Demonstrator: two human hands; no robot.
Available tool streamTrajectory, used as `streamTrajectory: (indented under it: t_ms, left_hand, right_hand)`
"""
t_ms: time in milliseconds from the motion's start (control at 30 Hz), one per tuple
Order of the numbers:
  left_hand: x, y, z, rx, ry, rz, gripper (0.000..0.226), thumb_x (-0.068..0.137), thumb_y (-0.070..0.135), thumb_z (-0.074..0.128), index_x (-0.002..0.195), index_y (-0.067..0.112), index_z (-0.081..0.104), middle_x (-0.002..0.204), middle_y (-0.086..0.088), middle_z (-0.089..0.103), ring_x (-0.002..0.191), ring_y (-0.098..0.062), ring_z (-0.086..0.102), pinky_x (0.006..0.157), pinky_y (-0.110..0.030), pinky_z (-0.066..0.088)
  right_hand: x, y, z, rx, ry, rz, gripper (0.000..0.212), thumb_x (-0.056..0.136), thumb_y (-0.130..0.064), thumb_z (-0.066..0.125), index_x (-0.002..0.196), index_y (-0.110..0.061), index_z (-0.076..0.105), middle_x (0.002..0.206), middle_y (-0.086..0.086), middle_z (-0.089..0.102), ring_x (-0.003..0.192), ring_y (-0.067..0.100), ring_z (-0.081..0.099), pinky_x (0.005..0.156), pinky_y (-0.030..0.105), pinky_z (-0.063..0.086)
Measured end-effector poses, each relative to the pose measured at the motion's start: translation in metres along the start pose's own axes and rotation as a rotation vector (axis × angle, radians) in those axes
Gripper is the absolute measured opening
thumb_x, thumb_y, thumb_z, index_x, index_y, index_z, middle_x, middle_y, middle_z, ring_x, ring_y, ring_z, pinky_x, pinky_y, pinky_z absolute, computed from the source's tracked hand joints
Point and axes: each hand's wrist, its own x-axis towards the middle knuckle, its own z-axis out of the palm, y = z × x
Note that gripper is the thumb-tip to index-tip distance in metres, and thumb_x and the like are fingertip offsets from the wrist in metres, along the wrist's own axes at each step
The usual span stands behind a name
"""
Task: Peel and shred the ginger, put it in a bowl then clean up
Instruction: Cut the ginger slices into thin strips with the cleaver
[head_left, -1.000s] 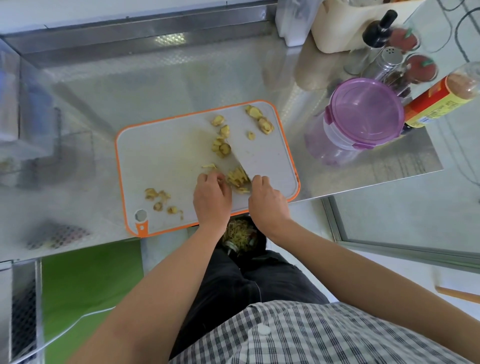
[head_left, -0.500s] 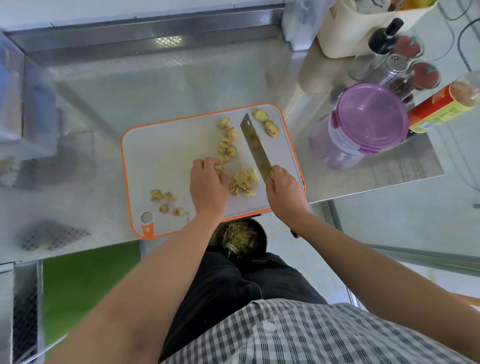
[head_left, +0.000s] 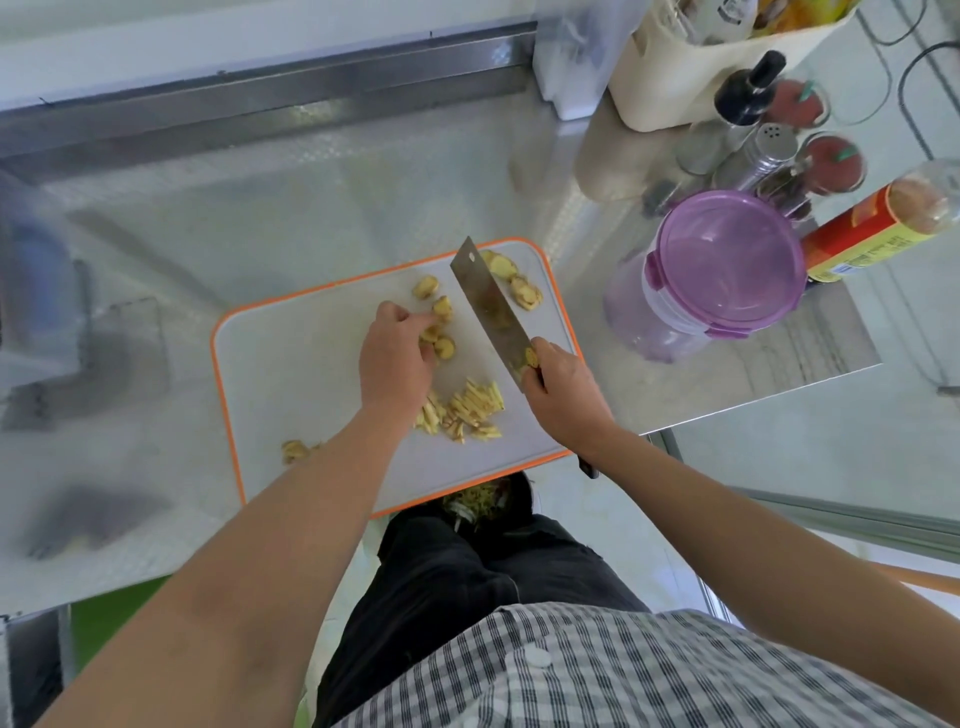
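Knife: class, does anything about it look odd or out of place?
Yes. A ginger slice clings to the knife blade beside the right hand, off the board where the other slices lie.

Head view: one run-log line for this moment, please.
step: shredding ginger | left hand: holds ginger slices | right hand: grips cleaver | shreds: piled on cutting board

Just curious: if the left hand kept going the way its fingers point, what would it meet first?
The left hand would meet the ginger slices at its fingertips, probably touching them. Past them is the knife, whose height is unclear.
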Motion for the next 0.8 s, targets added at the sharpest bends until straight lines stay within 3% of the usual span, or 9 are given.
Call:
streamTrajectory:
  t_ms: [167,367,567,800]
  left_hand:
    - [0.0,0.0,-0.005,0.093,-0.006,0.028,0.042,0.08,0.003,0.066,0.12,0.016,0.065,0.102,-0.007,0.048,0.083,-0.026,0.055,0.067,-0.033,0.047]
    - [-0.004,0.006,-0.008,0.29,0.003,0.2,0.04,0.076,0.016,0.073,0.114,0.019,0.066,0.096,-0.007,0.043,0.085,-0.023,0.048,0.059,-0.028,0.035]
    - [0.002,0.005,-0.003,0.369,0.01,0.224,0.014,0.076,0.017,0.075,0.09,0.015,0.073,0.095,-0.007,0.045,0.087,-0.025,0.046,0.064,-0.029,0.039]
    - [0.004,0.002,-0.003,0.463,0.003,0.319,0.018,0.079,0.022,0.071,0.096,0.019,0.073,0.111,-0.007,0.053,0.099,-0.027,0.047,0.08,-0.037,0.044]
  right_hand:
    - [0.006,0.0,0.0,0.024,-0.029,-0.011,0.031,0.09,-0.007,0.038,0.067,-0.019,0.023,0.063,0.004,0.035,0.054,0.02,0.031,0.052,0.041,0.028]
    - [0.011,0.004,0.001,0.026,-0.035,-0.009,0.018,0.09,-0.008,0.038,0.073,-0.007,0.034,0.067,0.014,0.043,0.055,0.021,0.032,0.052,0.044,0.031]
    - [0.011,0.005,0.002,0.008,-0.038,-0.019,0.017,0.091,-0.008,0.039,0.075,-0.005,0.036,0.067,0.013,0.044,0.055,0.022,0.034,0.052,0.047,0.034]
    - [0.006,0.009,0.001,0.026,-0.039,-0.017,0.019,0.091,-0.007,0.039,0.073,-0.009,0.034,0.065,0.007,0.04,0.055,0.02,0.032,0.052,0.039,0.029]
